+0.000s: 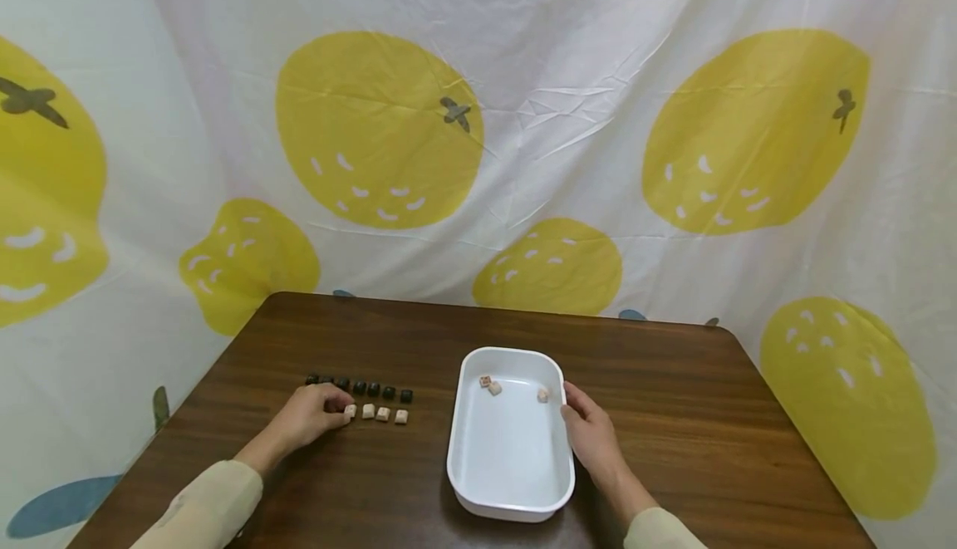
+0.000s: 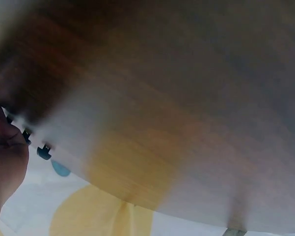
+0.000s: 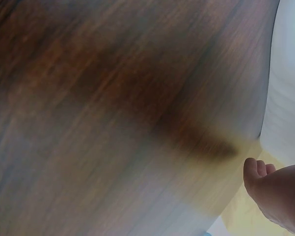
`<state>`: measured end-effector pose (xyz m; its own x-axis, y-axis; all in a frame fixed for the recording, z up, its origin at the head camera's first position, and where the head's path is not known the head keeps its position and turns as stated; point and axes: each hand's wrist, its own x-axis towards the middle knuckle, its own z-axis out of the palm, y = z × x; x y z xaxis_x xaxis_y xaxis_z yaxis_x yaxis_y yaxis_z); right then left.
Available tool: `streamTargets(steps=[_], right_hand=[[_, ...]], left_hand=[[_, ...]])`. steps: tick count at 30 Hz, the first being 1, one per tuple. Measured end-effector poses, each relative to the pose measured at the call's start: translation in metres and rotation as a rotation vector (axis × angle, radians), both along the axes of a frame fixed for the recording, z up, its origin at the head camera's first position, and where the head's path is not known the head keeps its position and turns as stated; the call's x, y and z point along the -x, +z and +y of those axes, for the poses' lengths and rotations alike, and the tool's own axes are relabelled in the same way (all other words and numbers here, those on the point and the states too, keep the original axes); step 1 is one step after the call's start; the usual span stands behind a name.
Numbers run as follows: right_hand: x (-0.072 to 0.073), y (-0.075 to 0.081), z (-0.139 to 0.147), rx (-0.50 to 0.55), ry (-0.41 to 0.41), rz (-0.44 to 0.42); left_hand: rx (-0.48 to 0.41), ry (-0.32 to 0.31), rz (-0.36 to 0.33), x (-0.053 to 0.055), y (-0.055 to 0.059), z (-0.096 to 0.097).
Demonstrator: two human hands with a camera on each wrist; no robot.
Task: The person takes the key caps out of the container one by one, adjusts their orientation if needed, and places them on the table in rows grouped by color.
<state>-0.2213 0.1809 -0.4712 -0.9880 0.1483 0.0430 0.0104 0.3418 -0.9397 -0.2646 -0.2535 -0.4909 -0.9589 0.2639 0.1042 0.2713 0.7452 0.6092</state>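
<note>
My left hand point(image 1: 308, 416) pinches a small cream keycap-like block point(image 1: 350, 410) between thumb and fingers, at the left end of a short row. Three more cream blocks point(image 1: 383, 414) continue that row to the right. Just behind stands a line of several black blocks point(image 1: 373, 389), its left end partly covered by the hand. In the left wrist view the left hand point(image 2: 7, 160) is at the edge, beside black blocks point(image 2: 44, 151). My right hand point(image 1: 594, 433) holds the right side of a deep white tray point(image 1: 512, 502), thumb at the rim.
Inside the tray lie two cream blocks point(image 1: 494, 389) at the back left and one cream block point(image 1: 542, 396) at the back right. The dark wooden table point(image 1: 688, 416) ends at a curtain point(image 1: 538, 159) printed with lemons.
</note>
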Motion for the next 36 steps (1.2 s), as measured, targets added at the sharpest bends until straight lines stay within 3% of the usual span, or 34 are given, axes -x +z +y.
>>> streamTargets(steps=[9, 15, 21, 26, 30, 33, 36], right_hand=[[0.0, -0.001, 0.0, 0.017, -0.003, 0.018], [0.001, -0.003, -0.001, 0.021, 0.001, 0.024], [0.001, -0.003, 0.001, 0.023, 0.023, 0.021], [0.001, -0.001, 0.002, 0.027, 0.024, 0.011], [0.001, -0.002, 0.002, 0.026, 0.021, 0.005], [0.001, -0.003, 0.001, 0.027, 0.02, 0.012], [0.001, -0.004, 0.0, 0.03, 0.018, 0.019]], left_hand=[[0.038, -0.034, 0.03, 0.003, 0.0, 0.005], [0.025, -0.035, 0.003, 0.002, 0.001, 0.003], [-0.03, -0.024, 0.054, 0.002, 0.014, 0.01], [-0.123, -0.012, 0.1, 0.009, 0.04, 0.052], [-0.165, -0.094, 0.148, 0.021, 0.05, 0.103], [-0.097, -0.16, 0.18, 0.029, 0.05, 0.141], [0.014, -0.195, 0.16, 0.036, 0.047, 0.17]])
